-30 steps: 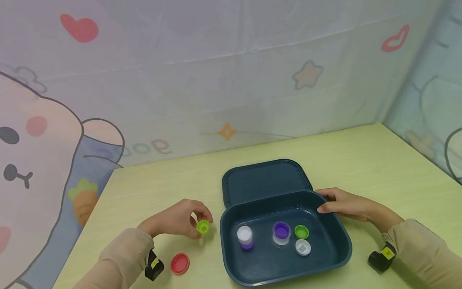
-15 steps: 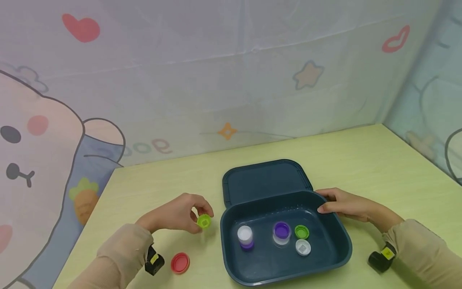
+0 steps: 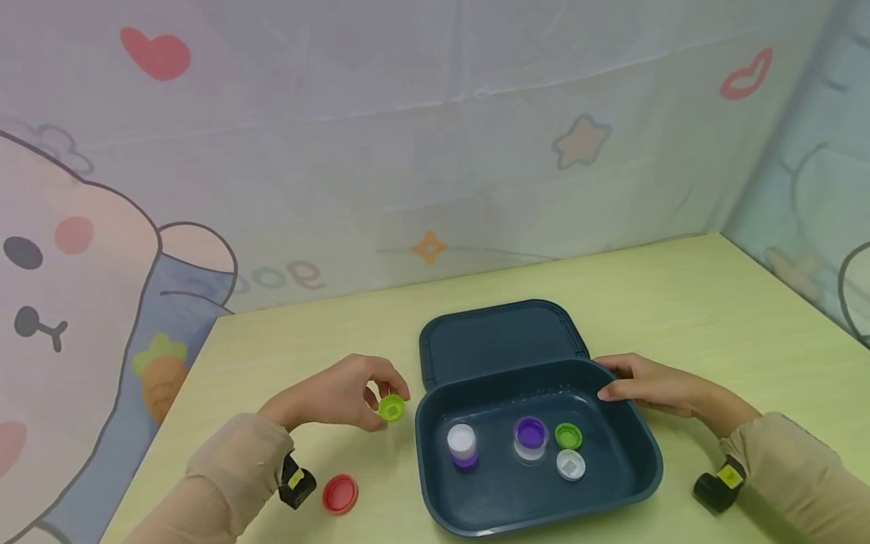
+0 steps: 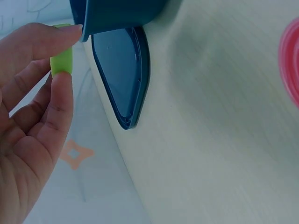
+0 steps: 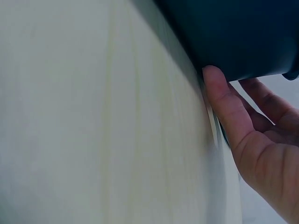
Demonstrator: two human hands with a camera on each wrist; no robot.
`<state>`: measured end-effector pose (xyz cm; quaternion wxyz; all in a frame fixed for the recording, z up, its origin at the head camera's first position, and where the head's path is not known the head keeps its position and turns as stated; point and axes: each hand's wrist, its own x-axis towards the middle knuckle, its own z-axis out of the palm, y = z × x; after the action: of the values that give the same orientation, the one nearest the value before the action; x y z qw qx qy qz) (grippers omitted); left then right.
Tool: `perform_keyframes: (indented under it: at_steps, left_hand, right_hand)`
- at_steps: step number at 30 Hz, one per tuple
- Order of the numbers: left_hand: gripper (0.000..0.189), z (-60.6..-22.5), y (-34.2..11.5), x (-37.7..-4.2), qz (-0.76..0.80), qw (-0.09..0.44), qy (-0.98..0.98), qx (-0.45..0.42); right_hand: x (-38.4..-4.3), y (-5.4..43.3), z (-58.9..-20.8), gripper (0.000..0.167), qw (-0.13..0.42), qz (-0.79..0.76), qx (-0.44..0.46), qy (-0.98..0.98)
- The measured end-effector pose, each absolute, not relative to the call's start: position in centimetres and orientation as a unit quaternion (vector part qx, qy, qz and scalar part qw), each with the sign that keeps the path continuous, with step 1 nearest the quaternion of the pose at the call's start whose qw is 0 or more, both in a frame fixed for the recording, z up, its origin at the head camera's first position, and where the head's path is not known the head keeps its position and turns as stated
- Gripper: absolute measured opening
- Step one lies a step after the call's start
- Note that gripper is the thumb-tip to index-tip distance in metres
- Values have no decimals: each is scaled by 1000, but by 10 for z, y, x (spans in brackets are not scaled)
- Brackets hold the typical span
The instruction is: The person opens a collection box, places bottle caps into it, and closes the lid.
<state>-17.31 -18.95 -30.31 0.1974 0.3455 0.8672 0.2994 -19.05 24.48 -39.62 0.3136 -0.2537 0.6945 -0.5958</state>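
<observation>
My left hand (image 3: 347, 393) pinches a light green cap (image 3: 391, 409) between thumb and fingers, over the table just left of a dark blue box (image 3: 435, 495). In the left wrist view the green cap (image 4: 62, 60) is seen edge-on, its face hidden. My right hand (image 3: 652, 385) grips the box's back right corner, the thumb over the rim and the other fingers at the outer wall. Inside the box lie a white cap (image 3: 461, 438) over a purple one (image 3: 466, 462), another purple cap (image 3: 531, 434) over a clear-white piece, a green cap (image 3: 568, 436) and a pale grey cap (image 3: 571, 465).
A red cap (image 3: 340, 495) lies on the pale yellow table (image 3: 313, 325), left of the box. Behind the box rests its dark blue lid (image 3: 503, 340). A printed cloth (image 3: 476, 151) hangs along the table's back edge.
My left hand has risen slightly away from me and to the right, carrying the green cap nearer the box. The right hand and the box have stayed in place.
</observation>
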Motion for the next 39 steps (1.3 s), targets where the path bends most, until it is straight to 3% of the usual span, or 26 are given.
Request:
perform_keyframes:
  at_steps: [39]
  left_hand:
    - [30, -290, -152, -182, 309, 200, 826, 427]
  right_hand:
    - [-189, 247, -396, 47, 313, -603, -254, 689]
